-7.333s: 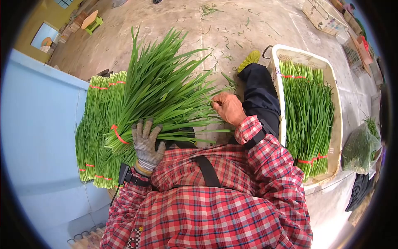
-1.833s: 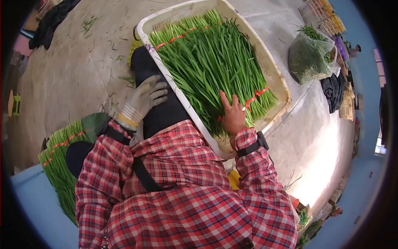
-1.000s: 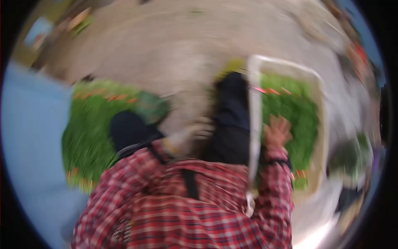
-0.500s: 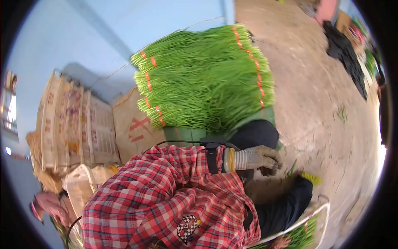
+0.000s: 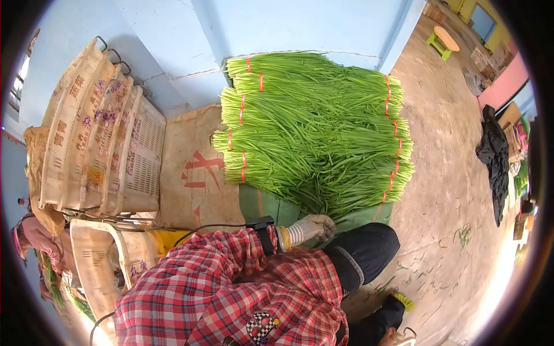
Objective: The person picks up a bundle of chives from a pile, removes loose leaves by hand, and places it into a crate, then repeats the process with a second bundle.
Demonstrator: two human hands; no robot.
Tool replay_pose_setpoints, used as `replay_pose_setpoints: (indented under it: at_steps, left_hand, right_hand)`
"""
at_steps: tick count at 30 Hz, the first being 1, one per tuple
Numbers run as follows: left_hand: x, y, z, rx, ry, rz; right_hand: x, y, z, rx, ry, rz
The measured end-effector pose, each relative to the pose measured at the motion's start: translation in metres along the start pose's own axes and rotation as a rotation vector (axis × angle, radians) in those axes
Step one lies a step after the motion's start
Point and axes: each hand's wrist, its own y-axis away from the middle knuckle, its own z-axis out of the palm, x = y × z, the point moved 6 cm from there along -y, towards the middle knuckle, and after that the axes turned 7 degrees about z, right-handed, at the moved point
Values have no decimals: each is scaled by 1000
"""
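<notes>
My left hand [image 5: 318,227], in a dirty pale knitted glove with a striped cuff, is beside my dark-trousered knee [image 5: 369,249]. Its fingers are curled; whatever they may hold is hidden. Just beyond it lies a stack of green chive-like bundles [image 5: 323,130], tied with red bands near their pale ends, on a green sheet [image 5: 277,206]. At the bottom edge, a small skin-coloured patch [image 5: 390,337] may be part of my right hand; its fingers cannot be made out.
Nested plastic crates [image 5: 104,135] stand at the left, beside a brown sack [image 5: 193,173] with red markings. Another crate [image 5: 95,259] sits nearer me. A person [image 5: 49,239] is at the far left. Green scraps lie on the floor [image 5: 438,173]; a black cloth [image 5: 493,161] is at the right.
My view has swung, and the bundles appear lower and farther right. My left hand has drawn back leftward from beyond the knee, its fingers more curled. The white-framed basket has mostly left view.
</notes>
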Motion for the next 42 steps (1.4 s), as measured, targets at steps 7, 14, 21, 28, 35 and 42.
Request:
replay_pose_setpoints:
  at_steps: [7,14,21,28,35,42]
  left_hand:
    - [15,-9,-93,48,-19,48]
    - [218,-78,-266,803,-1232,556]
    - [372,-140,-312,1084,-1784,254]
    - [414,-158,-379,1116,-1884,225]
    - [421,-175,-398,1137,-1919,-76]
    - [428,-182,-374,1153,-2270,-351]
  right_hand:
    - [3,-10,40,-70,-25,-60]
    - [42,-7,40,-113,-36,174]
    - [-29,-19,20,-181,57,236]
    - [-65,-42,15,-253,125,298]
    - [-60,-47,25,-322,156,371]
    - [-24,-39,39,-414,248,412]
